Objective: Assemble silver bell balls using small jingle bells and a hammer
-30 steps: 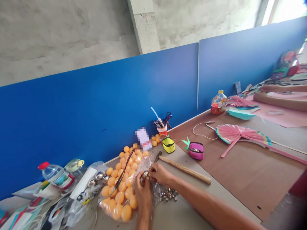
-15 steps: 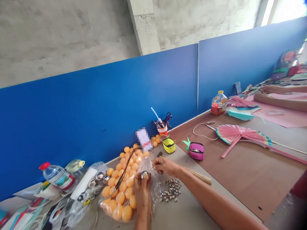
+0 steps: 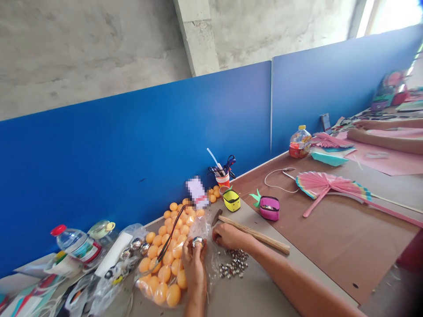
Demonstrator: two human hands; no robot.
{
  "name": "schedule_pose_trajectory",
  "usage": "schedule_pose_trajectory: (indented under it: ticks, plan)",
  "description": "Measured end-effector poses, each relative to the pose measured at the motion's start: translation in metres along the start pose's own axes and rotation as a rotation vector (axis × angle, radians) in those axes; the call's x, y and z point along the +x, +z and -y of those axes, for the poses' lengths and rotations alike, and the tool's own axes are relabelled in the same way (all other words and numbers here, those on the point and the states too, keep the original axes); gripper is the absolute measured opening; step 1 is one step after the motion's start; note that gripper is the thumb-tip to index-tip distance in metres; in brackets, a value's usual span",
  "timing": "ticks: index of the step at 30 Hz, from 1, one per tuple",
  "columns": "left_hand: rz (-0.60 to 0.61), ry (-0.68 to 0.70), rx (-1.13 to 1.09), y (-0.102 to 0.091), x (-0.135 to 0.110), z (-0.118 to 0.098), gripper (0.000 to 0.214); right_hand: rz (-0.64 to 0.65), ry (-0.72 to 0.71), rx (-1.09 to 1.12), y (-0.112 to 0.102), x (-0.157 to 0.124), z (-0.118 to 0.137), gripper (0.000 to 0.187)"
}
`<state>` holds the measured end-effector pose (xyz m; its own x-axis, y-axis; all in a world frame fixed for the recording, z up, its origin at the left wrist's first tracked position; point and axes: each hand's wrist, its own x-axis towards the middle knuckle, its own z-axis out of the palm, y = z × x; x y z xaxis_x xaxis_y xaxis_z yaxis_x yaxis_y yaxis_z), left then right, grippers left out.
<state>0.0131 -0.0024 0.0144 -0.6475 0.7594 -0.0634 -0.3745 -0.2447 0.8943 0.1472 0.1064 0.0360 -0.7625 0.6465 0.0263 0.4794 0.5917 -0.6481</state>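
Left hand (image 3: 193, 264) pinches the round silver metal bell (image 3: 198, 241) tight over the grey table (image 3: 261, 290) near its front edge; right hand (image 3: 228, 235) curled beside the heap of small silver bells (image 3: 233, 264), grip I cannot tell; I judge the bell mid-handling, next wanting a steady pinch.

label card (image 3: 197, 192): face blurred, unreadable | co-worker's forearm (image 3: 385, 140): cut by right edge | small silver bells (image 3: 233, 264): too small to count | water bottle (image 3: 74, 243): label illegible
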Motion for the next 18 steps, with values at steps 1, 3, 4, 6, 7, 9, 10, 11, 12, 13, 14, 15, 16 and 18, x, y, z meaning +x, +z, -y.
schedule_pose_trajectory:
  ticks: [1, 3, 4, 6, 7, 9, 10, 11, 12, 13, 14, 15, 16, 18]
  plan:
    - [0.001, -0.006, 0.008, 0.000, 0.000, 0.000, 0.050, -0.004, -0.006, -0.012, -0.001, 0.000, 0.001, 0.029]
    - [0.003, -0.010, 0.020, 0.000, 0.001, 0.000, 0.051, 0.041, -0.017, -0.017, -0.004, 0.000, 0.002, 0.029]
    - [0.001, -0.010, 0.022, 0.000, 0.001, 0.000, 0.051, 0.097, -0.017, -0.010, -0.006, 0.000, 0.002, 0.028]
    - [-0.011, -0.010, 0.018, 0.001, 0.001, 0.001, 0.049, 0.217, -0.017, -0.007, -0.007, -0.001, 0.003, 0.025]
    - [-0.017, -0.010, 0.015, 0.001, 0.001, 0.001, 0.048, 0.253, -0.016, -0.025, -0.006, -0.002, 0.004, 0.025]
    - [-0.020, -0.012, 0.011, 0.001, 0.001, 0.001, 0.049, 0.251, -0.021, -0.094, -0.003, -0.004, 0.005, 0.026]
    - [-0.017, -0.012, 0.011, 0.001, 0.001, 0.001, 0.050, 0.226, -0.024, -0.131, 0.000, -0.004, 0.006, 0.026]
    - [-0.012, -0.013, 0.012, 0.001, 0.001, 0.001, 0.051, 0.202, -0.024, -0.158, 0.002, -0.005, 0.007, 0.025]
    - [-0.006, -0.013, 0.015, 0.000, 0.001, 0.001, 0.051, 0.189, -0.020, -0.167, 0.003, -0.005, 0.007, 0.023]
    - [-0.004, -0.011, 0.019, 0.000, 0.001, 0.001, 0.052, 0.184, -0.016, -0.151, 0.003, -0.004, 0.007, 0.021]
    - [-0.003, -0.008, 0.024, 0.000, 0.001, 0.001, 0.051, 0.182, -0.013, -0.110, 0.002, -0.004, 0.007, 0.018]
    - [-0.003, -0.003, 0.028, 0.000, 0.001, 0.002, 0.050, 0.175, -0.012, -0.050, -0.001, -0.003, 0.005, 0.015]
    - [-0.003, 0.002, 0.031, 0.000, 0.001, 0.002, 0.049, 0.164, -0.006, 0.026, -0.004, -0.002, 0.004, 0.013]
    - [-0.003, 0.008, 0.030, -0.001, 0.001, 0.002, 0.047, 0.131, 0.036, 0.217, -0.011, -0.001, -0.001, 0.011]
